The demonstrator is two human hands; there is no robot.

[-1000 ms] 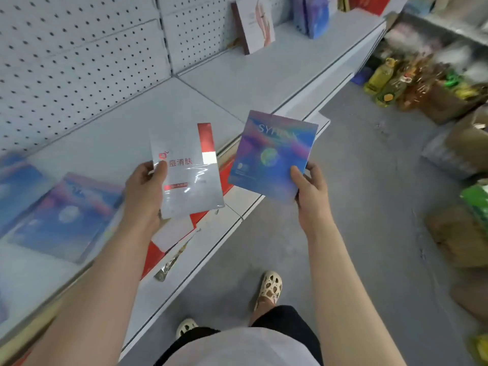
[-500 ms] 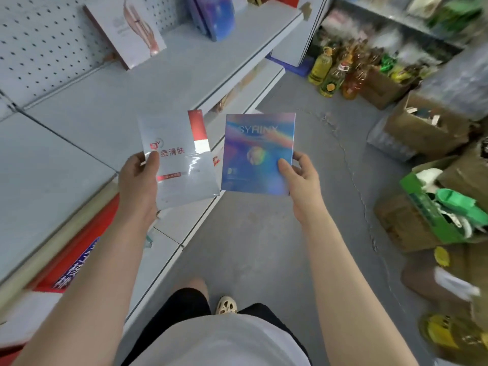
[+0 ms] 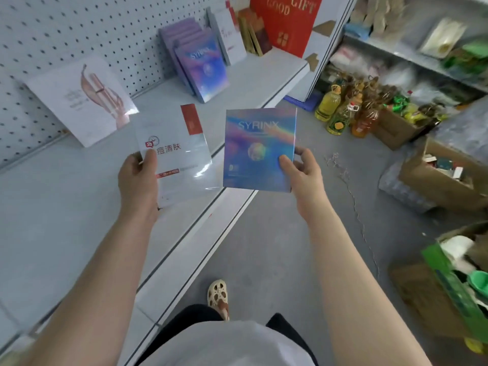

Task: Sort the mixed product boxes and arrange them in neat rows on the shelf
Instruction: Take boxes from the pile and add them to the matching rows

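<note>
The left hand pinches a flat, glossy white box with a red corner band and red print, thumb on its face, fingers behind; the right hand pinches a square, iridescent blue box lettered SYRINX by its right edge, thumb in front; both boxes are held side by side, faces up, over the front edge of the shelf, forearms stretched forward; the shelf is smooth pale metal backed by pegboard; on it a pale box leans alone, and further along a row of blue boxes stands tilted beside a red gift box; right of the grey floor sit oil bottles and open cartons.
</note>
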